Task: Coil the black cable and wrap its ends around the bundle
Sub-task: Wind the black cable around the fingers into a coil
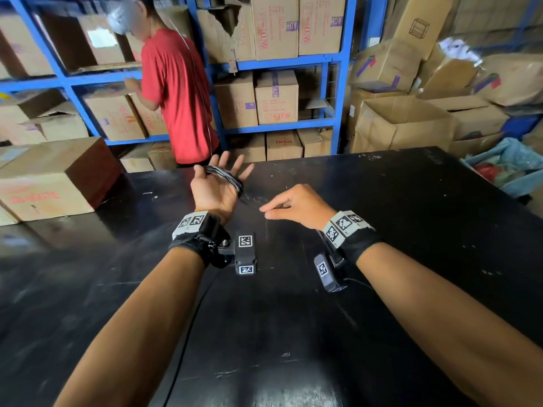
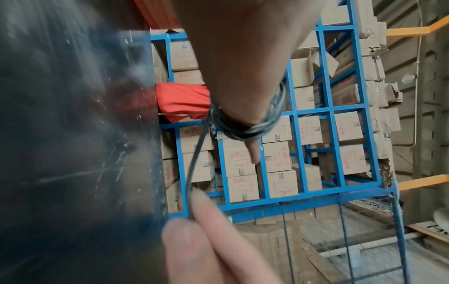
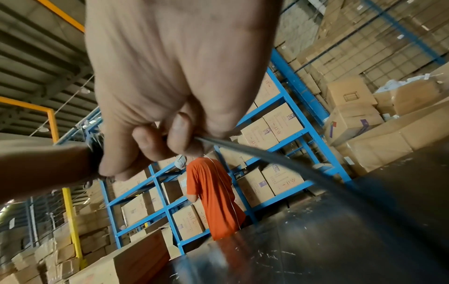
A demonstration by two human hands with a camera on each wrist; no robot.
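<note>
Black cable (image 1: 225, 175) loops around our left hand (image 1: 216, 186), its fingers straight and spread, while our right hand (image 1: 296, 204) fingers pinch its free length above the bench (image 1: 411, 230).

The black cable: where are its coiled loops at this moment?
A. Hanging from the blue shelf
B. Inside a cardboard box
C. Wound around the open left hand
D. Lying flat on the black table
C: the black cable loops around the left hand, whose fingers are spread, while the right hand pinches the free strand beside it.
</note>
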